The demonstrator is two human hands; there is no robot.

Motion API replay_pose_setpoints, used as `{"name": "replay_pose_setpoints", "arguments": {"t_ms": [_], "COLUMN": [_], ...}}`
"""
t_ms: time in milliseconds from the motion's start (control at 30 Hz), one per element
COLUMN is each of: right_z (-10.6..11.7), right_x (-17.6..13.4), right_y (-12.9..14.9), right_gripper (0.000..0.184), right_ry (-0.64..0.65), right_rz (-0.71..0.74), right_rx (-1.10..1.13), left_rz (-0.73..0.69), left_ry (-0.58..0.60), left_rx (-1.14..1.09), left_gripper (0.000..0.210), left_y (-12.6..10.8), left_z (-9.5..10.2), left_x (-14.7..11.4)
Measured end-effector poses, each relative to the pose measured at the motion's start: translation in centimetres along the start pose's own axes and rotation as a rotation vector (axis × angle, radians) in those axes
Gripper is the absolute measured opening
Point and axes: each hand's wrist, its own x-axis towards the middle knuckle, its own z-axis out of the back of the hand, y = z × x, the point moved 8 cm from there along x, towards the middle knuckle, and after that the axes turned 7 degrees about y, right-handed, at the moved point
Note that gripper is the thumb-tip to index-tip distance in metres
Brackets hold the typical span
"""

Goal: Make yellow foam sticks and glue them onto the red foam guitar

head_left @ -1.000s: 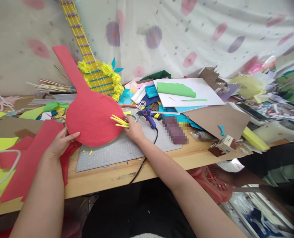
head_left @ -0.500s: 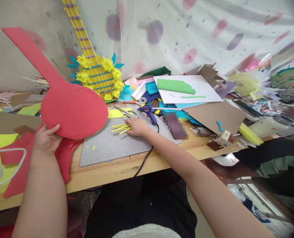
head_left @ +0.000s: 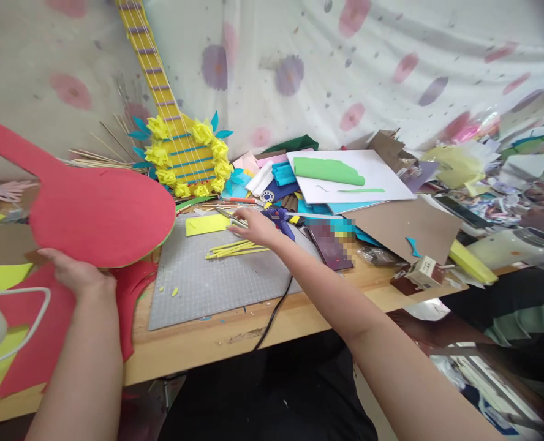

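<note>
My left hand (head_left: 79, 272) grips the lower edge of a red guitar-shaped cutout (head_left: 102, 214), which is tilted with its neck toward the upper left and a thin green edge showing. My right hand (head_left: 256, 228) is closed over the handles of a pair of scissors (head_left: 226, 214), whose blades point to the left; the fingers partly hide them. Just below that hand, a bunch of thin yellow strips (head_left: 233, 248) lies on the grey cutting mat (head_left: 198, 288). A yellow rectangular piece (head_left: 203, 225) is under the scissors' tip side. Beside my right hand rests a purple glue gun (head_left: 282, 220).
A yellow toy guitar (head_left: 187, 153) with paper flowers leans on the patterned curtain. Behind the mat are a white board (head_left: 318, 195) with green sheet on it, brown cardboard (head_left: 405, 226) and a phone (head_left: 329, 248). A black cord (head_left: 274, 312) crosses the table edge. Another person sits at the right.
My right hand has left the yellow strips and moved up onto the scissors. The red cutout has shifted left and down with my left hand.
</note>
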Motion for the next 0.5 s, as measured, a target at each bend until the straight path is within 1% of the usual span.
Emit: {"name": "replay_pose_setpoints", "arguments": {"t_ms": [67,100,167,233,300,367,433,500], "right_z": [1.7,2.3,3.1,3.4,3.6,4.0,4.7,5.4], "right_x": [2.5,3.8,6.5,8.9,11.1,13.0,14.7,16.2], "right_y": [-1.2,-2.1,-4.1,-6.2,-7.7,-8.6,-9.1,-9.2], "right_gripper": [0.037,0.037,0.035,0.032,0.032,0.032,0.029,0.025], "right_ry": [-0.130,-0.194,-0.305,-0.401,-0.451,-0.466,-0.466,-0.464], "right_rz": [-0.088,-0.149,-0.263,-0.395,-0.462,-0.494,-0.496,-0.464], "right_rx": [0.208,0.306,0.473,0.592,0.653,0.650,0.617,0.600], "left_rz": [-0.087,-0.119,-0.141,-0.145,-0.142,-0.133,-0.131,-0.109], "left_ry": [-0.178,-0.207,-0.187,-0.195,-0.235,-0.259,-0.256,-0.268], "left_rx": [-0.092,-0.114,-0.107,-0.065,-0.028,-0.031,-0.025,0.025], "left_gripper": [0.066,0.061,0.056,0.055,0.054,0.053,0.054,0.056], "left_y": [0.1,0.3,0.9,1.2,1.2,1.0,0.7,0.6], "left_z": [0.7,0.7,0.3,0.4,0.8,1.2,1.2,1.2], "left_x": [0.1,0.2,0.8,1.3,1.4,1.3,1.2,1.1]}}
